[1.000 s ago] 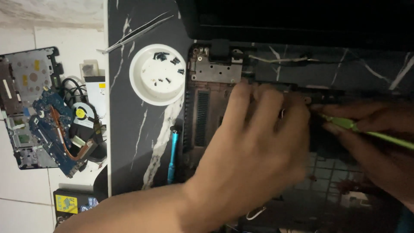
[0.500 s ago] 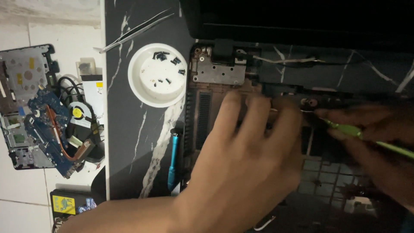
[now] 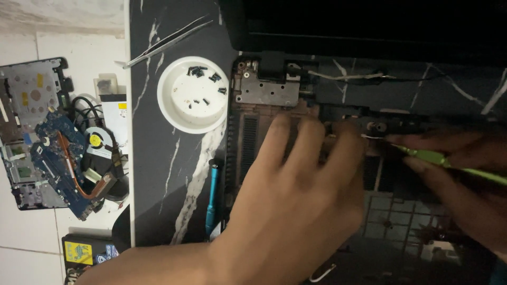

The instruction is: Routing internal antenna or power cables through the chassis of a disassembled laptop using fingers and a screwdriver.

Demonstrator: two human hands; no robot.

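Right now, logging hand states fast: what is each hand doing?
Left hand: open, fingers spread flat on the laptop base, holding nothing.
Right hand: closed on a green tool.

Both the left hand (image 3: 296, 211) and the right hand (image 3: 465, 184) are bare, without gloves, rings or sleeves showing on the forearm.

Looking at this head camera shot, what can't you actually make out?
- Head view: the green-handled tool's tip, small and dark against the black laptop chassis.
- Chassis under the left hand: covered.
- Right hand: cut by the right edge.
- Small dark screws in the round white dish: too tiny to count.
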